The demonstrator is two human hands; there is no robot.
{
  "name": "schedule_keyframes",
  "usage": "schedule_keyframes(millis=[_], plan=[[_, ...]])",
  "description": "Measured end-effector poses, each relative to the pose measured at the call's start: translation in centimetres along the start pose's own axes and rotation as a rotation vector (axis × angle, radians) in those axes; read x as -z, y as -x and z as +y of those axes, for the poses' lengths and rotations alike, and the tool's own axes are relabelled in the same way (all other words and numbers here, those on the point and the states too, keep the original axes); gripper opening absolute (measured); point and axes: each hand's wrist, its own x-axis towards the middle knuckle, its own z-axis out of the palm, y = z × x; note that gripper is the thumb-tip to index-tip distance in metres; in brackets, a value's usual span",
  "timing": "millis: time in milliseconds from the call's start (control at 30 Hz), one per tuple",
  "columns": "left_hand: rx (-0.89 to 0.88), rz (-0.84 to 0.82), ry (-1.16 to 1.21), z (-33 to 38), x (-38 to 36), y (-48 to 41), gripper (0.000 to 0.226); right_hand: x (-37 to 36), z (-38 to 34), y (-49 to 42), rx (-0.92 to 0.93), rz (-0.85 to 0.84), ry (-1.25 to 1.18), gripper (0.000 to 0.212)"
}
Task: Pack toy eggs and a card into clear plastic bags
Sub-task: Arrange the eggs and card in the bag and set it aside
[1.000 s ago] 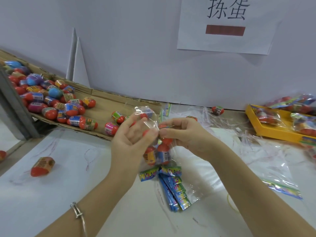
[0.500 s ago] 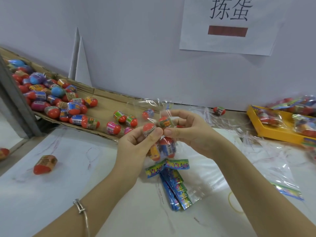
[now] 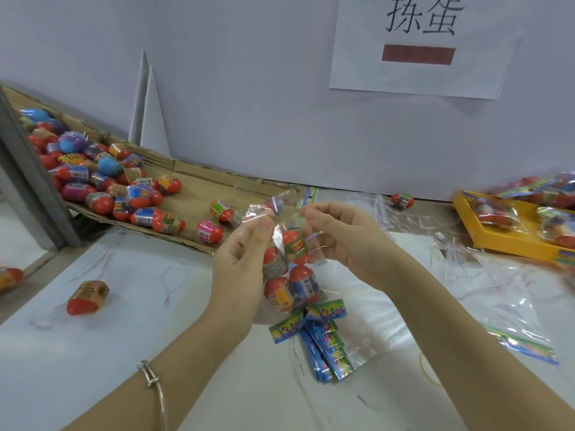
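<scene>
A clear plastic bag (image 3: 281,213) hangs between my hands above the white table, holding several toy eggs (image 3: 291,269) with red caps and printed wraps. My left hand (image 3: 242,262) pinches the left side of the bag's mouth between thumb and fingers. My right hand (image 3: 339,237) pinches the right side of the mouth. Under the bag lies a stack of colourful cards (image 3: 323,343) on empty bags. Loose toy eggs (image 3: 102,181) fill a cardboard tray (image 3: 193,185) at the left.
One egg (image 3: 88,297) lies alone on the table at the left, another (image 3: 402,200) by the wall. A yellow tray (image 3: 485,231) with packed bags stands at the right. Empty clear bags (image 3: 497,309) spread across the right side. A grey post (image 3: 28,178) rises at the far left.
My hands have drawn apart, spreading the bag's mouth wider, and the bag with its eggs sits slightly lower between them.
</scene>
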Motion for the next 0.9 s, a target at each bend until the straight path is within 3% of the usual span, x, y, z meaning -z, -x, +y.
schedule_keyframes(millis=[100,233,300,367,467,567,767,900], plan=[[0.037,-0.039,0.002,-0.1,0.0,0.0,0.041,0.2,0.3,-0.1,-0.015,0.057,0.050,0.007],[0.082,-0.026,-0.015,-0.2,0.0,0.0,0.034,0.5,0.2,0.1,-0.077,-0.003,0.055,0.028],[0.076,-0.023,-0.015,-0.2,0.1,-0.1,0.035,0.6,0.2,0.2,-0.067,-0.040,0.123,0.022],[0.062,-0.052,0.038,-0.1,-0.1,-0.1,0.049,0.9,0.5,0.1,-0.037,0.018,0.111,0.007],[0.094,-0.074,0.136,0.2,-0.1,-0.2,0.069,1.1,0.2,0.0,-0.025,0.081,0.080,0.003],[0.091,-0.068,0.151,0.1,0.3,-0.5,0.046,1.7,-0.1,0.2,-0.010,0.110,0.035,0.007],[0.035,-0.066,0.032,-0.5,-0.2,0.2,0.019,2.5,0.0,1.7,-0.011,0.124,0.039,0.005],[0.025,0.016,-0.050,-0.7,-0.3,0.3,0.017,2.8,1.2,2.7,-0.011,0.169,0.009,0.003]])
